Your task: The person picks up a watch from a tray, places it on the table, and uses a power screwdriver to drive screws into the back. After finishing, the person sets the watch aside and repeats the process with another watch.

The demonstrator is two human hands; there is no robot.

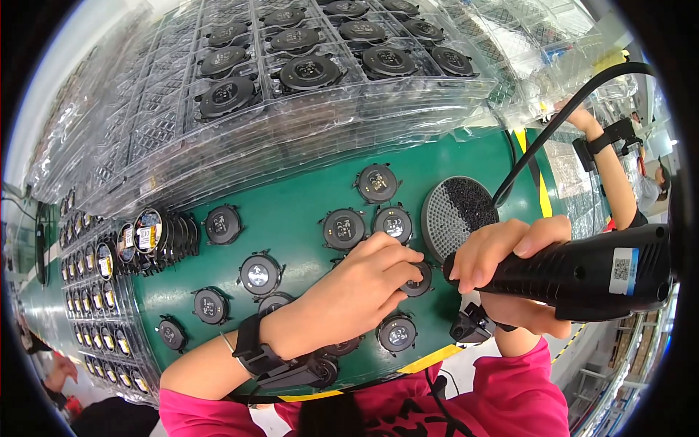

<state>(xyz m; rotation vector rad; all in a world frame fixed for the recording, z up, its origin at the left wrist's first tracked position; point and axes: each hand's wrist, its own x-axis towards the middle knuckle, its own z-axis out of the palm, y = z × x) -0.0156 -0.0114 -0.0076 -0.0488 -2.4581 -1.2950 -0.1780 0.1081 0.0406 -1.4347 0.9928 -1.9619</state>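
My right hand [502, 251] is wrapped round a thick black electric screwdriver [582, 273], whose front end points left. Its narrow tip is hard to make out. Just left of that end, my left hand [375, 280] has its fingers curled onto a round black watch case [418, 281] lying on the green mat; the fingers hide part of it. Close by lie more watch cases, such as one [392, 222] beyond my fingers and another [397, 333] nearer to me. A round dish [444, 211], grey and dotted on one side and filled with tiny black pieces on the other, stands beyond the screwdriver.
Stacked clear plastic trays [320, 109] holding watch cases span the far side. At left, round watch modules [148, 237] stand bunched beside another filled tray [98, 320]. A black cable [561, 120] arches at right. Another person's arm [615, 171] reaches in at far right.
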